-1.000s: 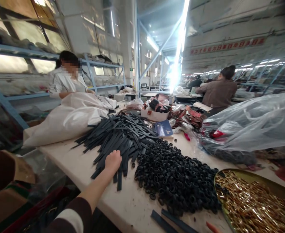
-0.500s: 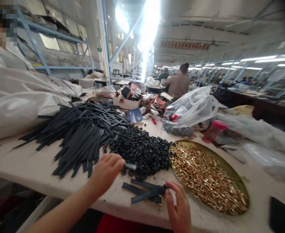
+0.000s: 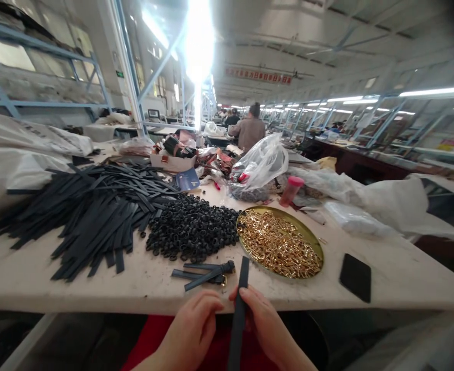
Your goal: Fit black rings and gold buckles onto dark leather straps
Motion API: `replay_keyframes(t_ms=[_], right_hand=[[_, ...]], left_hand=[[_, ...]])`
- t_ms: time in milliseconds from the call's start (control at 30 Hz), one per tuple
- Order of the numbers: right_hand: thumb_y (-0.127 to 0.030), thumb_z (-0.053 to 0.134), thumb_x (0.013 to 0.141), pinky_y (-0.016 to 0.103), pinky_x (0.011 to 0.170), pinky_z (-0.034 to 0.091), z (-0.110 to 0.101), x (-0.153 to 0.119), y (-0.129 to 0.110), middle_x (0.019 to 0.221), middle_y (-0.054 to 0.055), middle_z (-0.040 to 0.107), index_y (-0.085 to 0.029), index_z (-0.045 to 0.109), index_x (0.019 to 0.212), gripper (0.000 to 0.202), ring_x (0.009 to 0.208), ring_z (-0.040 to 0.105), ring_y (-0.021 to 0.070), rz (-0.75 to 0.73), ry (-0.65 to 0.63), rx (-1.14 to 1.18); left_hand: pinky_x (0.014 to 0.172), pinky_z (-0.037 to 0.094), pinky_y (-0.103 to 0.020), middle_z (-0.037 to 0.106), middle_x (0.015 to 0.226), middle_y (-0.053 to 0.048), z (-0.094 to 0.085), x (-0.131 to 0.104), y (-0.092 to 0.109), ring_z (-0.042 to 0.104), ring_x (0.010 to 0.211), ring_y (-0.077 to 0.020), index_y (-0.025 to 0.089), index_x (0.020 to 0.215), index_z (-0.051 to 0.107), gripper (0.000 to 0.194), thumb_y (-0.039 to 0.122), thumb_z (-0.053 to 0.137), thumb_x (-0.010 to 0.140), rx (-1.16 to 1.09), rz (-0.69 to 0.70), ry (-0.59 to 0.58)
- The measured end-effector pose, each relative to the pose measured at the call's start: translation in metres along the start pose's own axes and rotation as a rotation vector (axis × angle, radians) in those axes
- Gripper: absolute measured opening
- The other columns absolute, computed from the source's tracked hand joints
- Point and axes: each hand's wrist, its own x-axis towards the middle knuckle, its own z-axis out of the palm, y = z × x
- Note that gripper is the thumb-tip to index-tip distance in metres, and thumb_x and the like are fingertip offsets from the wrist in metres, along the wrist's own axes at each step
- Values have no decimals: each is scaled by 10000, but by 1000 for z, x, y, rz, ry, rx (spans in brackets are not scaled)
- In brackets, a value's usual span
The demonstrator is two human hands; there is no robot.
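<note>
**Two hands on one dark strap at the near edge of the table**

Both hands meet at the near edge of the table (image 3: 37,278), low in the view. The left hand (image 3: 192,330) is curled, its fingers folded inward beside a dark strap (image 3: 238,319); whether its fingertips actually grip the strap cannot be told. The right hand (image 3: 267,324) has its thumb laid across the strap and its fingers wrapped behind, pinching it. The strap runs upright between the hands, its far end reaching over the table edge, near the gold tray (image 3: 315,245).

Just beyond the hands lie a few finished straps (image 3: 204,272) with loops on them, flat on the tabletop. Farther off, a heap of black loops (image 3: 192,226) sits between a wide pile of dark straps (image 3: 95,211) on the left and the round tray of gold buckles (image 3: 277,245) on the right. A black phone (image 3: 355,277) lies to the right of the tray, well apart from it. A pink-capped bottle (image 3: 291,190) and a clear plastic bag (image 3: 260,165) stand at the far side, with a white sack (image 3: 18,159) far left. A person in a brown jacket (image 3: 250,131) stands with back turned in the distance.
</note>
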Motion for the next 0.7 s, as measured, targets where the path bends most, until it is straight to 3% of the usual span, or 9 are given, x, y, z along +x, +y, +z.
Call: replay_keyframes(t_ms=[100,200,333,533,700], right_hand=[[-436,467,763,173,398,247,10,-10,0,562,-51,416,-165,552,733,286,438,315,57,13,-38,2],[-419,463,750,172,378,235,19,-16,-2,576,-40,454,-159,539,689,278,422,309,51,23,-90,-18],[-438,486,718,168,358,198,24,-20,-2,515,-59,383,-165,505,636,286,412,275,52,80,-115,-43],[-395,514,724,168,364,202,14,-17,7,495,-62,364,-158,514,610,263,410,286,50,117,-123,50],[-507,537,718,183,378,236,11,-11,26,429,-68,367,-171,500,659,343,357,294,55,183,-322,397]], left_hand=[[703,405,-260,592,795,-34,-3,12,11,531,757,-164,165,837,573,164,257,442,802,-300,-365,2],[579,366,-219,536,655,8,-1,18,17,476,621,-124,140,794,566,264,389,481,776,-656,-546,-109],[526,297,-199,476,533,44,5,15,17,396,518,-85,138,684,522,330,463,537,741,-856,-575,-116],[551,333,-204,500,492,38,17,14,8,447,506,-92,129,694,530,240,354,605,727,-1047,-643,-91],[711,408,-239,610,802,-49,28,17,5,560,739,-136,108,854,604,282,340,662,705,-1390,-712,-183]])
